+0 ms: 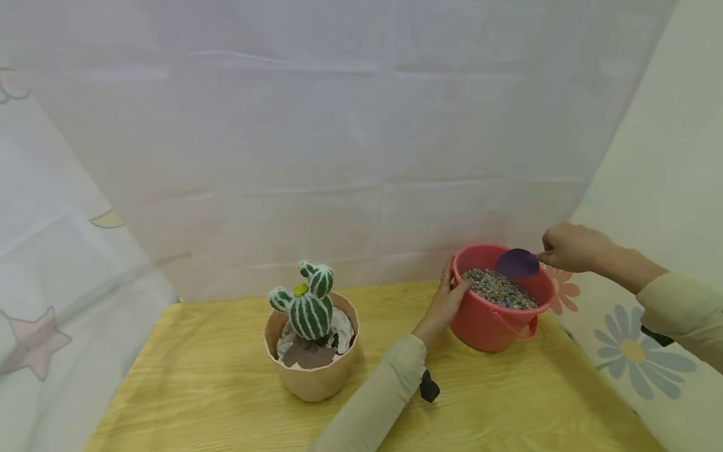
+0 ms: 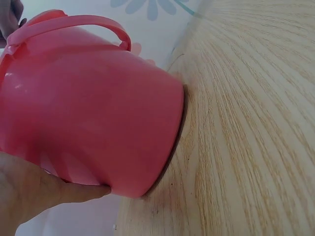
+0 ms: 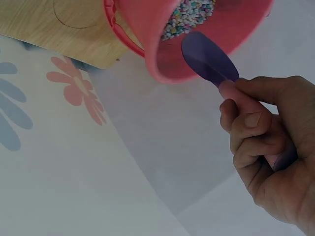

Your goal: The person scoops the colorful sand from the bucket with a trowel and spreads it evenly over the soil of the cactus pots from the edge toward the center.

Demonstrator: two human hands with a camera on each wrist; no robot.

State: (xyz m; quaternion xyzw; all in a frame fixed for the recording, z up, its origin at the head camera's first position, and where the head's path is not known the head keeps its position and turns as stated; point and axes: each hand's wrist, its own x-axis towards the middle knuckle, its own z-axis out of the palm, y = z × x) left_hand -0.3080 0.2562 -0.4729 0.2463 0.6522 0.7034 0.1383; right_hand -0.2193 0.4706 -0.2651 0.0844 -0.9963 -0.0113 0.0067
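Note:
My left hand (image 1: 446,304) holds the side of a pink bucket (image 1: 480,323), thumb at the near rim and the other fingers round the left side. Small multicoloured pebbles (image 1: 499,289) fill part of the bucket, which stands upright on the table. In my right hand (image 1: 576,246) is a small trowel with a purple blade (image 1: 516,262) and a pink handle (image 3: 246,104); the fingers curl round that handle. The blade hangs over the bucket's opening, above the pebbles. In the left wrist view, a finger (image 2: 83,191) lies along the bucket wall (image 2: 98,113) near its base.
Left of the bucket, a knitted green cactus (image 1: 310,314) stands in a peach pot (image 1: 316,384) with white and brown stuff round its foot. Both are on a wooden table (image 1: 209,376). Pale sheets with printed flowers (image 1: 632,351) hang behind and at the sides.

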